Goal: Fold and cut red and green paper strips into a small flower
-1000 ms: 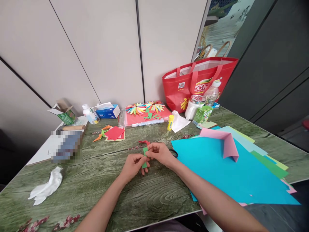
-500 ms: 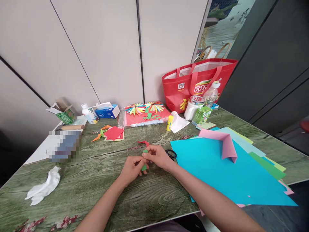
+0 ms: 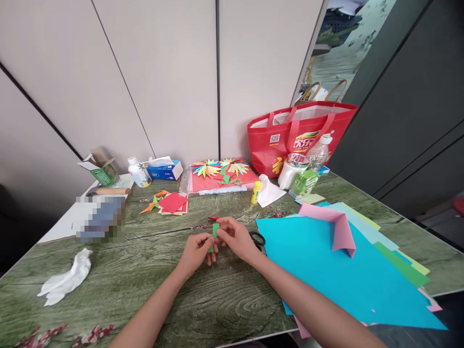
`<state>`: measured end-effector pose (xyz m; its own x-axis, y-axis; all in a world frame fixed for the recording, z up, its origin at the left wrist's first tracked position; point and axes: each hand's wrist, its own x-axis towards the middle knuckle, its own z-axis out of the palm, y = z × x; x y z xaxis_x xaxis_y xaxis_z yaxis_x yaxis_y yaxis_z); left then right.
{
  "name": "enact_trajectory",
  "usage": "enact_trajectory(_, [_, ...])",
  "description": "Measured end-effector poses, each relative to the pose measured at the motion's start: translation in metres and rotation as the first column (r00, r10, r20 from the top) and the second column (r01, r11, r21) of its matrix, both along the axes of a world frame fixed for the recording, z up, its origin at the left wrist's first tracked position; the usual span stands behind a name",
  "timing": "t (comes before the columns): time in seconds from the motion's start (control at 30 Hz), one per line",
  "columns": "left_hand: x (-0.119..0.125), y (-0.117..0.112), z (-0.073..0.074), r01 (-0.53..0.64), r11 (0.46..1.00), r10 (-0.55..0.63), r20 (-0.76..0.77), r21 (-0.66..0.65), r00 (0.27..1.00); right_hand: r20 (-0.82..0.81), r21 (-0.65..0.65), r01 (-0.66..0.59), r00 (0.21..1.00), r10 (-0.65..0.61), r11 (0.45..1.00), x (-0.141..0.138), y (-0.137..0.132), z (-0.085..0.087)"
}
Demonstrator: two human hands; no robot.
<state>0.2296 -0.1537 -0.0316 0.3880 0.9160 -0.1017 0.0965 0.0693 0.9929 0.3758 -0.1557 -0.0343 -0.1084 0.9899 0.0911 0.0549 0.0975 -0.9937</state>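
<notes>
Both hands pinch a small green piece of paper (image 3: 216, 229) above the middle of the table. My left hand (image 3: 197, 249) grips its lower part, where some green shows below the thumb. My right hand (image 3: 235, 237) holds its upper right edge between thumb and fingers. Just behind my right hand lies a small red folded paper (image 3: 213, 219), partly covered by the fingers. Black-handled scissors (image 3: 258, 239) rest to the right of my right wrist, their blades hidden. Farther back is a stack of red and pale paper squares (image 3: 174, 203) beside orange and green folded pieces (image 3: 152, 203).
Blue sheets (image 3: 326, 270) with a folded pink strip (image 3: 342, 232) cover the right side. A yellow glue stick (image 3: 256, 192) stands behind. Paper stars (image 3: 206, 168) and green scraps lie on a red pack. A red bag (image 3: 268, 145) and crumpled tissue (image 3: 68, 278) are also there.
The green paper has turned so that more of its flat face shows between my hands. My fingers have shifted slightly on it. The whole view has tilted up a little.
</notes>
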Motion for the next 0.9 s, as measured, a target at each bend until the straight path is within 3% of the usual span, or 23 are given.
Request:
enact_trajectory(0.17, [-0.002, -0.001, 0.003, -0.002, 1.000, 0.002, 0.008, -0.020, 1.000, 0.218, 0.227, -0.068, 0.976, 0.018, 0.972, 0.000, -0.005, 0.005])
enact_trajectory(0.27, [-0.002, 0.000, 0.003, 0.006, 1.000, -0.006, 0.003, -0.019, 1.000, 0.268, 0.307, -0.059, 0.963, -0.027, 0.950, 0.001, -0.006, 0.001])
enact_trajectory(0.53, [-0.001, 0.002, 0.000, -0.025, 0.999, 0.024, -0.032, -0.025, 0.999, 0.314, 0.381, -0.013, 0.942, -0.116, 0.925, 0.008, -0.003, -0.007])
enact_trajectory(0.7, [-0.001, 0.002, 0.001, 0.009, 1.000, -0.010, -0.049, -0.016, 0.999, 0.339, 0.397, -0.037, 0.934, -0.110, 0.917, 0.007, -0.005, -0.009])
enact_trajectory(0.9, [-0.002, 0.001, 0.000, -0.061, 0.998, 0.060, -0.061, -0.015, 0.996, 0.326, 0.388, -0.049, 0.941, -0.087, 0.920, 0.005, -0.007, -0.007])
